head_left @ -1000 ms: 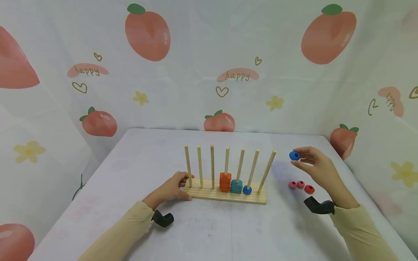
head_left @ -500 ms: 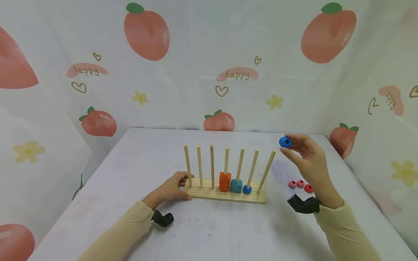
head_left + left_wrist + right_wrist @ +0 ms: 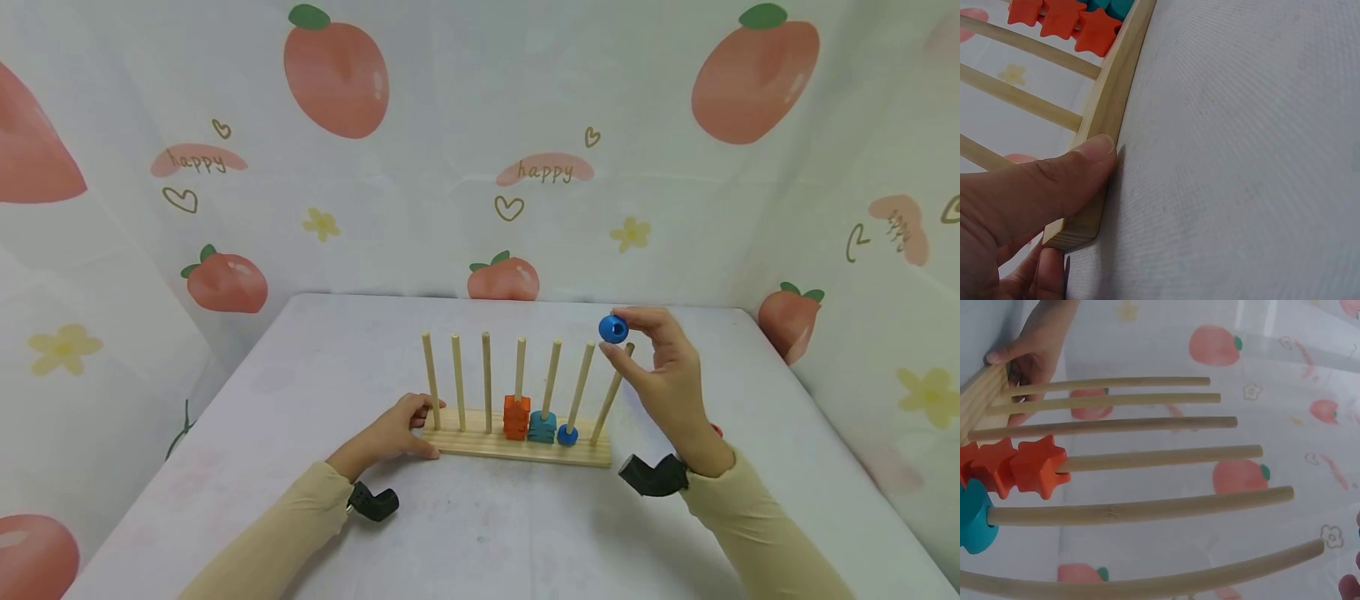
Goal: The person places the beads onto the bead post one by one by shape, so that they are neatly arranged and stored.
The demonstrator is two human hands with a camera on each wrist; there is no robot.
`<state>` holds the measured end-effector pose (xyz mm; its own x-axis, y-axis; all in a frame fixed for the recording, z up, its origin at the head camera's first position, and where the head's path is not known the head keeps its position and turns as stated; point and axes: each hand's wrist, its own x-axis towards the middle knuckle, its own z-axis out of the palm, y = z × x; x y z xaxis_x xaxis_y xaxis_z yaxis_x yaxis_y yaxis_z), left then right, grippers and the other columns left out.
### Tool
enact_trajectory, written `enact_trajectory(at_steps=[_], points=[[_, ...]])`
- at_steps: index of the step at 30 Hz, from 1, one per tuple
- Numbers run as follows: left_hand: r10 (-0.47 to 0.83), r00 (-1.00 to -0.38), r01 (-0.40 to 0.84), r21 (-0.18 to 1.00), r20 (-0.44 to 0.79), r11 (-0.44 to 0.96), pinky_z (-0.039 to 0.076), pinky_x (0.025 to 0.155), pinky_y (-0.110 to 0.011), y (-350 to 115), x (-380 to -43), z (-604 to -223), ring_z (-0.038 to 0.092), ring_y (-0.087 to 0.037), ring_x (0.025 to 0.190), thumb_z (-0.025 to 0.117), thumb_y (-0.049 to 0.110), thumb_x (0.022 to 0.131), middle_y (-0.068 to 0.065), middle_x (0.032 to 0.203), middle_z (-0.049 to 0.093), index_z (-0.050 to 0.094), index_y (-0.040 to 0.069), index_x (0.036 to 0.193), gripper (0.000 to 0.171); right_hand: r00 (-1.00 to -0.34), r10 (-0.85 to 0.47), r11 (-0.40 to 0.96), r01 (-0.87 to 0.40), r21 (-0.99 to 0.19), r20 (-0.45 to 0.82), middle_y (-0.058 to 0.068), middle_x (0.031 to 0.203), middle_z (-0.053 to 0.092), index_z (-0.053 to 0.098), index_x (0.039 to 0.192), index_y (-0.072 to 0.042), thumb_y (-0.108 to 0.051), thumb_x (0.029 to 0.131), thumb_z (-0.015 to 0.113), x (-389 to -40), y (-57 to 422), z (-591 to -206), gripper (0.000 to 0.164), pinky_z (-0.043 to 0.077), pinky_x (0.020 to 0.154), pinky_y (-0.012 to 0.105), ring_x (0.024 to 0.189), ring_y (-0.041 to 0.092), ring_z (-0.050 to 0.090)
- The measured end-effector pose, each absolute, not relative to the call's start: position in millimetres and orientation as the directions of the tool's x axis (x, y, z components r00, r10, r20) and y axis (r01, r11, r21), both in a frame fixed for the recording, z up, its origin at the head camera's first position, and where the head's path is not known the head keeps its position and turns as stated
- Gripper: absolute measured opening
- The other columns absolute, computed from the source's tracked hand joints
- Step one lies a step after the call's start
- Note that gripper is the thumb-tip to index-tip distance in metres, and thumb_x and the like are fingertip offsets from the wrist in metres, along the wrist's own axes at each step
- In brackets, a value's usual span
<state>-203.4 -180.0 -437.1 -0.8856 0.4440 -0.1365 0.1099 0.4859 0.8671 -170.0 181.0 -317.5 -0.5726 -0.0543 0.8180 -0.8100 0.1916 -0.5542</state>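
My left hand grips the left end of a wooden peg board, thumb along its front edge in the left wrist view. Between thumb and fingertips, my right hand pinches a blue bead, its hole showing. That bead is up near the tops of the two rightmost pegs. Stacked orange star beads sit on the middle peg, teal beads on the one to its right. Another blue bead lies at the foot of the second peg from the right. The three left pegs and the rightmost one are bare.
A red bead on the white table peeks out behind my right wrist. A curtain printed with peaches hangs behind and beside the table. Black wrist cameras hang under both forearms.
My right hand has moved left and up with the blue bead, from over the loose beads to the pegs, and now covers most of those beads. My left hand stays in place.
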Motion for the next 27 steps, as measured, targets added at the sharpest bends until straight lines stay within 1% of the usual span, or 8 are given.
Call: enact_trajectory(at_steps=[3, 5, 10, 13, 19, 21, 24, 27], points=[[0.452, -0.882, 0.112, 0.872, -0.133, 0.476, 0.043, 0.101, -0.042, -180.2, -203.5, -437.3, 0.050, -0.031, 0.118, 0.084, 0.000, 0.069, -0.020, 0.124, 0.041, 0.048, -0.004, 0.133, 0.074, -0.571, -0.065, 0.207, -0.810, -0.549, 0.818, -0.001, 0.115, 0.061, 0.057, 0.115, 0.013, 0.023, 0.074, 0.068, -172.0, 176.5, -321.4, 0.043, 0.044, 0.100, 0.021, 0.106, 0.009, 0.057], [0.451, -0.883, 0.110, 0.875, -0.132, 0.471, 0.043, 0.101, -0.044, -180.2, -203.4, -437.3, 0.050, -0.032, 0.117, 0.084, -0.001, 0.069, -0.020, 0.124, 0.041, 0.048, -0.004, 0.133, 0.074, -0.565, -0.070, 0.230, -0.811, -0.538, 0.822, -0.002, 0.115, 0.061, 0.057, 0.115, 0.012, 0.022, 0.073, 0.069, -173.6, 174.2, -324.6, 0.045, 0.042, 0.101, 0.021, 0.108, 0.008, 0.057], [0.445, -0.885, 0.109, 0.869, -0.136, 0.482, 0.043, 0.101, -0.042, -179.9, -203.0, -436.8, 0.050, -0.031, 0.117, 0.085, 0.000, 0.069, -0.019, 0.123, 0.041, 0.049, -0.003, 0.133, 0.074, -0.535, -0.069, 0.324, -0.810, -0.489, 0.842, 0.013, 0.111, 0.063, 0.060, 0.114, 0.009, 0.020, 0.068, 0.074, -177.5, 170.5, -333.0, 0.050, 0.040, 0.103, 0.022, 0.111, 0.006, 0.055], [0.443, -0.886, 0.110, 0.867, -0.136, 0.486, 0.044, 0.101, -0.041, -179.8, -202.9, -437.3, 0.051, -0.031, 0.117, 0.085, 0.001, 0.069, -0.019, 0.122, 0.042, 0.049, -0.003, 0.133, 0.074, -0.519, -0.070, 0.344, -0.814, -0.468, 0.852, 0.021, 0.107, 0.062, 0.061, 0.113, 0.008, 0.019, 0.067, 0.075, -179.3, 169.5, -336.2, 0.050, 0.040, 0.102, 0.021, 0.109, 0.006, 0.055], [0.438, -0.888, 0.101, 0.869, -0.142, 0.485, 0.044, 0.101, -0.040, -179.8, -203.1, -437.3, 0.050, -0.031, 0.118, 0.085, 0.000, 0.069, -0.020, 0.125, 0.041, 0.049, -0.003, 0.134, 0.074, -0.505, -0.066, 0.349, -0.820, -0.454, 0.861, 0.024, 0.101, 0.061, 0.061, 0.111, 0.012, 0.015, 0.068, 0.076, -181.8, 166.3, -338.6, 0.045, 0.040, 0.097, 0.018, 0.105, 0.004, 0.055], [0.439, -0.887, 0.103, 0.868, -0.141, 0.486, 0.044, 0.101, -0.039, -179.7, -203.1, -436.6, 0.050, -0.030, 0.118, 0.085, 0.000, 0.069, -0.020, 0.125, 0.041, 0.048, -0.003, 0.134, 0.075, -0.518, -0.064, 0.351, -0.812, -0.466, 0.853, 0.024, 0.101, 0.062, 0.062, 0.110, 0.012, 0.016, 0.067, 0.076, -181.5, 165.8, -338.3, 0.045, 0.040, 0.096, 0.018, 0.104, 0.004, 0.054], [0.443, -0.886, 0.104, 0.870, -0.139, 0.482, 0.043, 0.101, -0.040, -179.2, -202.9, -435.6, 0.050, -0.031, 0.117, 0.084, 0.000, 0.069, -0.020, 0.124, 0.041, 0.048, -0.003, 0.134, 0.075, -0.563, -0.066, 0.357, -0.784, -0.507, 0.824, 0.021, 0.103, 0.062, 0.063, 0.110, 0.008, 0.019, 0.066, 0.075, -181.0, 166.8, -338.5, 0.047, 0.040, 0.095, 0.018, 0.104, 0.004, 0.054], [0.452, -0.882, 0.113, 0.873, -0.131, 0.474, 0.043, 0.101, -0.044, -179.3, -202.9, -435.2, 0.050, -0.032, 0.117, 0.084, -0.001, 0.069, -0.020, 0.123, 0.041, 0.048, -0.005, 0.134, 0.075, -0.632, -0.068, 0.350, -0.740, -0.574, 0.772, 0.017, 0.106, 0.063, 0.063, 0.111, 0.005, 0.017, 0.071, 0.074, -178.6, 167.1, -337.1, 0.043, 0.041, 0.095, 0.016, 0.104, 0.002, 0.055]])
